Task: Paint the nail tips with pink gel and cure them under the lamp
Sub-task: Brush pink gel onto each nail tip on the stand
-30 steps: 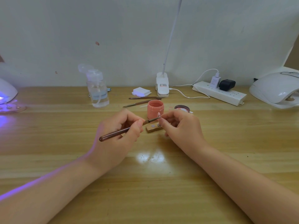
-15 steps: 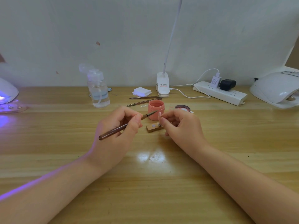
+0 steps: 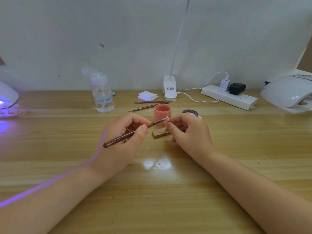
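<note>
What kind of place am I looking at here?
Probably a nail-art workbench, at home or in a small studio. Dome-shaped curing lamps sit at both ends of the wooden table, the left lamp glowing violet. A pink gel jar stands open, and the left hand brushes a nail tip.

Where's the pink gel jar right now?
The pink jar stands mid-table just behind the brush tip, between the two hands, with its lid lying to its right and the wooden block in front.

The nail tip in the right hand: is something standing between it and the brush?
Nothing visible does. The left hand holds the brush, whose bristle end reaches the nail tip pinched by the right hand, in front of the pink jar.
</note>
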### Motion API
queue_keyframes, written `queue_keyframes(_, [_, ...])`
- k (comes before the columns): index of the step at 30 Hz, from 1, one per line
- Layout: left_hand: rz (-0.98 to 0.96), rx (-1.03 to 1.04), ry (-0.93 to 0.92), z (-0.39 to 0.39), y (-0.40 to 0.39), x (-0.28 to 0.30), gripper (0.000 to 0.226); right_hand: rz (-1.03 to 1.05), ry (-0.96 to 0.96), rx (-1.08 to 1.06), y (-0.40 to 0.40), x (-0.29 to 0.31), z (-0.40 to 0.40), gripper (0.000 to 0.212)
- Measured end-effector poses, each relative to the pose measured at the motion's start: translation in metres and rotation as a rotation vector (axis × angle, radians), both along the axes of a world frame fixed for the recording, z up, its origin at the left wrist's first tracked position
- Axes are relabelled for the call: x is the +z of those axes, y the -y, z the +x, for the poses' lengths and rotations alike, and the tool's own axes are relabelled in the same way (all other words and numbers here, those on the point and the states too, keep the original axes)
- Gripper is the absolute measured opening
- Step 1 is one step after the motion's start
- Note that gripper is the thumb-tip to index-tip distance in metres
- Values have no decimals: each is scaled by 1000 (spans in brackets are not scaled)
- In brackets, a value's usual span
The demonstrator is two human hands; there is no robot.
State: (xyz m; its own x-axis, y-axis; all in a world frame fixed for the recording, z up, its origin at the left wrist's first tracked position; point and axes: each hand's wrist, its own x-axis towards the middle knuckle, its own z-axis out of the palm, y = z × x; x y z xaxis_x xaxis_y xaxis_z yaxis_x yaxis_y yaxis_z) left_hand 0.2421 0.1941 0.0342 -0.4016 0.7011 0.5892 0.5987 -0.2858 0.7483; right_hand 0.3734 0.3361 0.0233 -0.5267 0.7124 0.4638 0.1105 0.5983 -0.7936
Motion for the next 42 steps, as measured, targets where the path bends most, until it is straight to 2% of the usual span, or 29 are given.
queue_keyframes(5, [19, -21, 49, 0, -1, 1, 10, -2, 2, -1, 0, 0, 0, 4])
queue_keyframes(22, [29, 10, 23, 1, 2, 4, 10, 0, -2, -3, 0, -1, 0, 5])
queue_keyframes(27, [-29, 28, -13, 1, 0, 2, 10, 10, 4, -6, -1, -1, 0, 5])
queue_keyframes(31, [-5, 24, 37, 2, 2, 3, 11, 4, 8, -12, 0, -1, 0, 5])
queue_keyframes(35, [-47, 27, -35, 3, 2, 3, 10, 5, 13, -14, 0, -1, 0, 6])
queue_keyframes(39, [5, 64, 42, 3, 3, 4, 10, -3, 16, -25, -1, -1, 0, 4])
queue_keyframes(42, [-19, 32, 11, 6, 4, 5, 12, -4, 6, -19, 0, 1, 0, 7])
